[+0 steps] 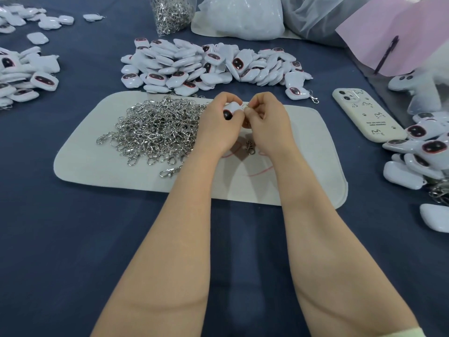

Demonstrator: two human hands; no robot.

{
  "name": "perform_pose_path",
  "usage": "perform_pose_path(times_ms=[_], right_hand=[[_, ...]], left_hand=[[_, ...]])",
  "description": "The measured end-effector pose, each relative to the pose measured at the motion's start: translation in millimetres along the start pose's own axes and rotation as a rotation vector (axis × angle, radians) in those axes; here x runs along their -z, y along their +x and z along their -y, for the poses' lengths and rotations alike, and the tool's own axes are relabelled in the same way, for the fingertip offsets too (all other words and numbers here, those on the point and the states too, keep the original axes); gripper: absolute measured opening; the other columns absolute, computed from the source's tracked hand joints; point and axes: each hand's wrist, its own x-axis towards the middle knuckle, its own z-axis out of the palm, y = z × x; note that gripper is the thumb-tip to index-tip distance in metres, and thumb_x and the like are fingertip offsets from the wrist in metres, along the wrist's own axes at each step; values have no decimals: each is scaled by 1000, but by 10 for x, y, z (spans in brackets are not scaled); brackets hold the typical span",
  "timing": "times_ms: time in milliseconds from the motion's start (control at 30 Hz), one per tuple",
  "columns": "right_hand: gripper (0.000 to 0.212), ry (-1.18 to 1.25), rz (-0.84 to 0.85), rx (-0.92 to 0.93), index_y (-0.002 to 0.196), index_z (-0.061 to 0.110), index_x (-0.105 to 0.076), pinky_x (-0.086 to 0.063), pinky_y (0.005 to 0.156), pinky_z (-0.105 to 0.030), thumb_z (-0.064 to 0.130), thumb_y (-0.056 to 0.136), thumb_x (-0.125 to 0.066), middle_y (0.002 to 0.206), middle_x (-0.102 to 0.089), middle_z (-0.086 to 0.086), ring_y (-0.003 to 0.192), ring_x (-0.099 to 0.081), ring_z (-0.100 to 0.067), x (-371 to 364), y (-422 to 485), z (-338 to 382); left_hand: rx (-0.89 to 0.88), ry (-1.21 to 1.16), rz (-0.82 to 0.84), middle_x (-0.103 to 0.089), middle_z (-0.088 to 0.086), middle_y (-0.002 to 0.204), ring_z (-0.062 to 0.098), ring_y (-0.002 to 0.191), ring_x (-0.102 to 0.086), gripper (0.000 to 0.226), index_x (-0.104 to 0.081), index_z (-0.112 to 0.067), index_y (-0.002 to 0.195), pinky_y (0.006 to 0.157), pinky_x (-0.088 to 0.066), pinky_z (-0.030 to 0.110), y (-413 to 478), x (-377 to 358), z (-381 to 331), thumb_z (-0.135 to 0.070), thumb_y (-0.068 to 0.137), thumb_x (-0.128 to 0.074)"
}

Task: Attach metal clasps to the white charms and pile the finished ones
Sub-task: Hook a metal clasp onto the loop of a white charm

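Tabletop (73, 239), under dark blue cloth; we take the pale rounded pad (315, 166) lying on it as our reference.

Over the pad's far middle:
- Left hand (218, 127), fingers curled round one white charm (232, 109) with a dark oval face, held clear of the pad.
- Right hand (266, 122), touching the left, thumb and forefinger pinching a small metal ring (246, 108) at the charm's edge.
- Hanging clasp (250, 147), under the hands; we cannot tell whether it hangs from the ring or lies on the pad.

On the pad's left half: clasp heap (155, 132) of loose silver swivel clasps, with a few strays at its near side.

Just beyond the pad's far edge: charm pile (209, 66), wide, some faces up. At its right end is a finished charm (297, 93) with a clasp on it.

Further beyond the pad: clear bag of clasps (170, 13), with a white plastic bag (240, 18) beside it.

Right of the pad: phone (364, 115) in a cream case, camera side up. Further right is a second charm pile (418, 152), with metal showing at its near side.

Left of the pad, well apart: third charm pile (21, 74).
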Motion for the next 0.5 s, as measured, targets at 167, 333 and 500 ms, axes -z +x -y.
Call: perform_pose_path(times_ms=[167,333,500], right_hand=[[26,72,-32,-44,77,27,-43,-52,80,-33,8,92,-51,74,-60,2,81,-65,-21,1,0,29],[25,66,-34,-48,77,28,-44,-51,80,-34,9,91,-52,73,-59,5,77,-62,-16,0,0,27],[26,117,-58,-43,78,27,-44,-52,84,-41,6,91,-51,73,-60,3,82,-64,-22,-13,3,36]], left_hand=[[34,20,-12,-55,-12,87,25,83,-60,17,-58,-20,102,78,-50,33,8,10,-6,-15,86,-56],[70,-25,-1,-59,0,103,25,82,-66,24,-53,-20,110,78,-55,37,-5,14,-29,-15,87,-58],[26,-33,-79,-56,-2,110,10,83,-65,35,-54,-23,122,82,-53,28,-27,21,-36,-8,90,-50]])
